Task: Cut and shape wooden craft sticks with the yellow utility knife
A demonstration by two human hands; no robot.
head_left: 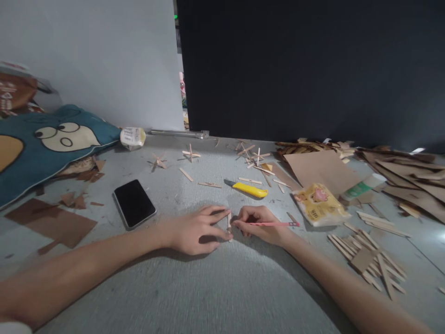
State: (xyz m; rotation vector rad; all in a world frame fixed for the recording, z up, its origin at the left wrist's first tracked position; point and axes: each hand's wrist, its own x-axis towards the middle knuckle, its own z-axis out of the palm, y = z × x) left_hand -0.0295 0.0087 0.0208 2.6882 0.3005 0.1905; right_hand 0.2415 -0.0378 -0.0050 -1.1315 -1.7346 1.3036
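Note:
A short wooden craft stick lies upright in the picture on the grey tabletop between my hands. My left hand rests with its fingers stretched out and apart, fingertips touching the stick near its far and near ends. In my right hand is a pink pencil, gripped in a closed writing hold. Its writing end is hidden by the fingers, close beside the stick. Beyond the hands lies a yellow utility knife, its dark blade end pointing left.
A black phone lies left of centre, near cardboard scraps. Crossed stick pieces stand farther back. On the right are a yellow packet, a glue stick, piled craft sticks and cardboard. A blue cushion is far left.

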